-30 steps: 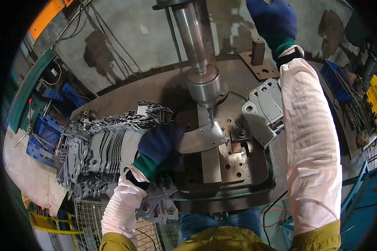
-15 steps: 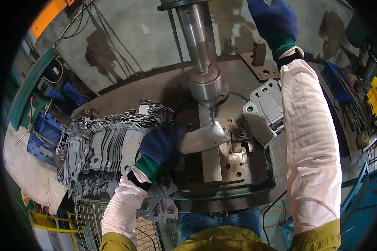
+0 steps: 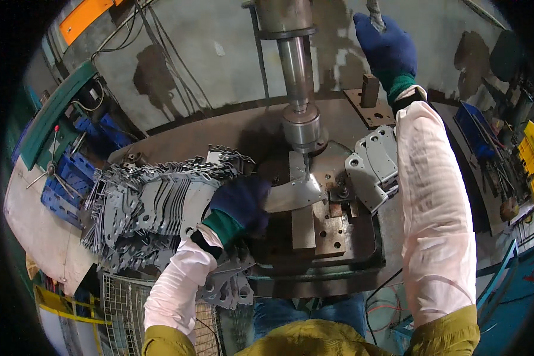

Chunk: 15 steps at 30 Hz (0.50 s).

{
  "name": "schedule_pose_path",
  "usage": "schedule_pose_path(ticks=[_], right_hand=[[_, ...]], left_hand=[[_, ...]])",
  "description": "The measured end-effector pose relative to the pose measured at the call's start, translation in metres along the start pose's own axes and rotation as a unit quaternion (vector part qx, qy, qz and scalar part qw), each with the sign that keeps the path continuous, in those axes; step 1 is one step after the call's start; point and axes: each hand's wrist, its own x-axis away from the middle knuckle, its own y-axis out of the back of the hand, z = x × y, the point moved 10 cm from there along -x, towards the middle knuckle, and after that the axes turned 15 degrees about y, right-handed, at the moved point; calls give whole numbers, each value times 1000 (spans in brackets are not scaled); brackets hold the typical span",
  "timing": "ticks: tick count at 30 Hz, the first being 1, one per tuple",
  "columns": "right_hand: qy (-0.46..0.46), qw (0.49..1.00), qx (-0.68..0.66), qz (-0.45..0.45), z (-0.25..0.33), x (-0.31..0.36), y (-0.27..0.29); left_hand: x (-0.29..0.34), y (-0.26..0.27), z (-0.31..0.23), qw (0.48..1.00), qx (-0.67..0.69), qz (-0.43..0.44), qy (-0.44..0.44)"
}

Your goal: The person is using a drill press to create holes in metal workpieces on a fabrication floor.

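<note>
My left hand (image 3: 241,204), in a blue glove with a green cuff, grips one end of a curved flat grey metal plate (image 3: 293,196). The plate's other end lies over a steel block (image 3: 303,230) under the drill press's chuck (image 3: 302,127). The drill bit (image 3: 307,165) reaches down to the plate; whether it has entered the metal I cannot tell. Raised at the upper right, my gloved right hand (image 3: 388,52) is closed round a grey lever handle (image 3: 374,13). Beside the plate a bolted fixture (image 3: 331,228) sits on the machine's base.
Many similar plates stand in a dense stack (image 3: 160,204) left of my left hand. A smaller pile of plates (image 3: 374,165) lies right of the fixture. Behind it is a block on a base plate (image 3: 369,92). Blue bins (image 3: 71,178) and a wire basket (image 3: 124,305) are at the left.
The whole view has shifted slightly, and more of the lever handle shows above my right hand. Both hands keep their grips, and the plate stays under the bit.
</note>
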Motion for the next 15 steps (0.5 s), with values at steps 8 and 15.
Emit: schedule_pose_path(ticks=[8, 15], right_hand=[[-91, 966, -192, 147, -8, 27, 1], [-156, 953, -184, 184, 8, 34, 23]], left_hand=[[-7, -3, 0, 996, -48, -62, -34], [-37, -3, 6, 999, -38, -34, -8]])
